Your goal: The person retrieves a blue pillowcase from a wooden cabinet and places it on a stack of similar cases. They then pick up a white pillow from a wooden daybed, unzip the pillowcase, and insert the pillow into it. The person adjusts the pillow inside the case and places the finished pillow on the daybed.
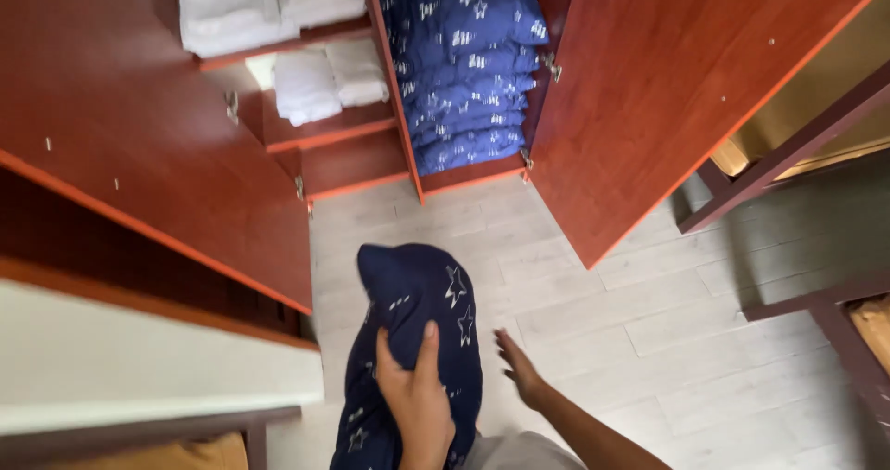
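Note:
My left hand [414,393] grips a dark blue pillow with white stars [417,294], holding it up in front of me above the floor. My right hand [519,368] hangs just to the right of the pillow with fingers spread, holding nothing and not touching it. Ahead stands an open red-brown wardrobe [408,108]. Its right compartment holds a tall stack of several matching blue star pillows [468,71].
Folded white towels [269,6] and more white linen [329,79] lie on the wardrobe's left shelves. The open left door [139,127] and right door [677,90] flank the way in. A dark wooden bed frame [788,146] stands right, a bunk edge [139,368] left. The floor [649,322] is pale planks.

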